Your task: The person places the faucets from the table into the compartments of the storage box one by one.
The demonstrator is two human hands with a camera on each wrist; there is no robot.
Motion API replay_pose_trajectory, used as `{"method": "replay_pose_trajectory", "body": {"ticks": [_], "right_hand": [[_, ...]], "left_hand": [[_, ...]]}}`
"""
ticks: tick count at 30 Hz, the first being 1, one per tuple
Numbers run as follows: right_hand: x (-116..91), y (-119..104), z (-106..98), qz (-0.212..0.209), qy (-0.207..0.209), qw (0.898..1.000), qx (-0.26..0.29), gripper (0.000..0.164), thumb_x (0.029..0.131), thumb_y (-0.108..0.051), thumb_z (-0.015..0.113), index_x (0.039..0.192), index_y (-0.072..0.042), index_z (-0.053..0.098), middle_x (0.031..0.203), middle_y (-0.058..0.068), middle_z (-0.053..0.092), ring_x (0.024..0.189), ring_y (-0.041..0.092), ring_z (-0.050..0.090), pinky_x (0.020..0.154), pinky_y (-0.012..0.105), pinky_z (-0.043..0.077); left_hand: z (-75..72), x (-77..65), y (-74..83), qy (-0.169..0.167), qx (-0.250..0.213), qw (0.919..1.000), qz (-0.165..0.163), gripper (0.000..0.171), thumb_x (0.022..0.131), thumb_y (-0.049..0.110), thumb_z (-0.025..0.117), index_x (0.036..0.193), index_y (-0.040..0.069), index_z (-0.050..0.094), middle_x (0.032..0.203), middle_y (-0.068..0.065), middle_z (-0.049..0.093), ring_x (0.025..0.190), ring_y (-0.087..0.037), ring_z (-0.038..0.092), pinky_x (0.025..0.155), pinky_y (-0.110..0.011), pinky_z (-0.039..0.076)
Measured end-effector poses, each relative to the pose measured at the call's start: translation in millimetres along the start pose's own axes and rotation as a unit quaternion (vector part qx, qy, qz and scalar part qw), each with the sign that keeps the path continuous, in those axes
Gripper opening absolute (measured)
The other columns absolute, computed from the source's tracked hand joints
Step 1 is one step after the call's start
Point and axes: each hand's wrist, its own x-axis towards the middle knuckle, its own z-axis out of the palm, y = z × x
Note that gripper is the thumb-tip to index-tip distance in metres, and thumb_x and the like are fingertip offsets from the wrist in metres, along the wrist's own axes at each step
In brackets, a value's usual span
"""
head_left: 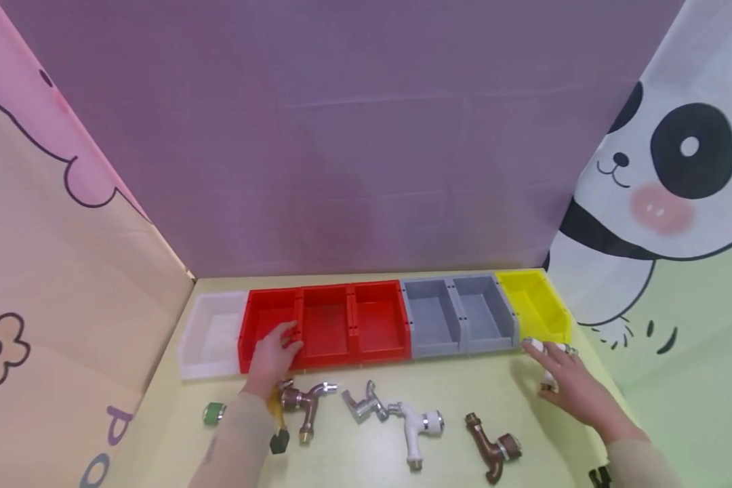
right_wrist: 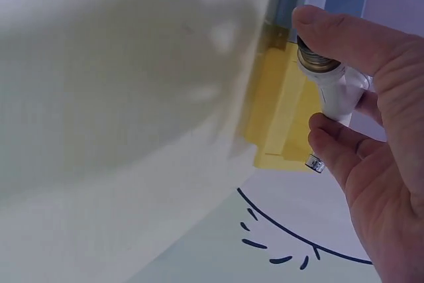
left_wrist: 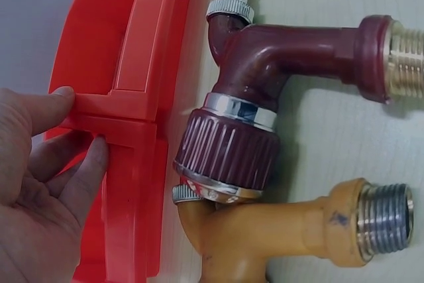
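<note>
In the head view my left hand (head_left: pixel 271 359) is at the front of the red bins, by the wall between the leftmost red bin (head_left: pixel 268 308) and the middle one (head_left: pixel 325 325). The left wrist view has its thumb and fingers pinching the joined bin walls (left_wrist: pixel 112 124). Just beside it lie a maroon faucet (left_wrist: pixel 225 147) and a yellow faucet (left_wrist: pixel 291 226). My right hand (head_left: pixel 576 390) holds a white faucet (right_wrist: pixel 339 94) between thumb and fingers, above the table just in front of the yellow bin (head_left: pixel 537 312). Part of this faucet is hidden by the fingers.
A white bin (head_left: pixel 213 332) stands left of the red ones, grey bins (head_left: pixel 430 315) to their right. On the table (head_left: pixel 341 468) lie a green-handled faucet (head_left: pixel 213 413), a silver faucet (head_left: pixel 366 409), another white faucet (head_left: pixel 413 430) and a brown faucet (head_left: pixel 488 447). Printed curtains enclose the sides.
</note>
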Motion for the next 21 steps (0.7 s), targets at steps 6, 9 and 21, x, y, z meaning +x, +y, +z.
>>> {"method": "replay_pose_trajectory", "body": {"ticks": [6, 9, 21], "right_hand": [[16.8, 8.6, -12.0, 0.007, 0.007, 1.000, -0.007, 0.100, 0.078, -0.012, 0.087, 0.161, -0.025, 0.033, 0.153, 0.036, 0.035, 0.129, 0.067, 0.038, 0.090, 0.084, 0.036], [26.9, 12.6, -17.7, 0.023, -0.002, 1.000, -0.004, 0.100, 0.080, -0.013, 0.086, 0.162, -0.026, 0.030, 0.155, 0.035, 0.032, 0.131, 0.068, 0.034, 0.090, 0.084, 0.036], [65.8, 34.2, -25.4, 0.059, -0.027, 0.998, 0.001, 0.096, 0.086, -0.010, 0.080, 0.163, -0.023, 0.025, 0.158, 0.035, 0.025, 0.136, 0.065, 0.029, 0.101, 0.084, 0.027]], "left_hand": [[-0.3, 1.3, -0.4, -0.004, 0.001, 1.0000, -0.005, 0.061, 0.098, 0.020, 0.071, 0.153, 0.020, 0.046, 0.148, -0.010, 0.054, 0.137, -0.038, 0.049, 0.100, -0.051, 0.055], [-0.1, 1.9, 0.1, -0.005, 0.001, 0.9999, -0.010, 0.061, 0.097, 0.021, 0.071, 0.152, 0.021, 0.046, 0.148, -0.010, 0.054, 0.137, -0.038, 0.050, 0.100, -0.051, 0.055], [0.2, 0.1, 2.1, 0.000, 0.010, 0.9999, -0.003, 0.059, 0.098, 0.020, 0.070, 0.152, 0.019, 0.046, 0.141, -0.010, 0.060, 0.132, -0.037, 0.053, 0.099, -0.051, 0.055]]}}
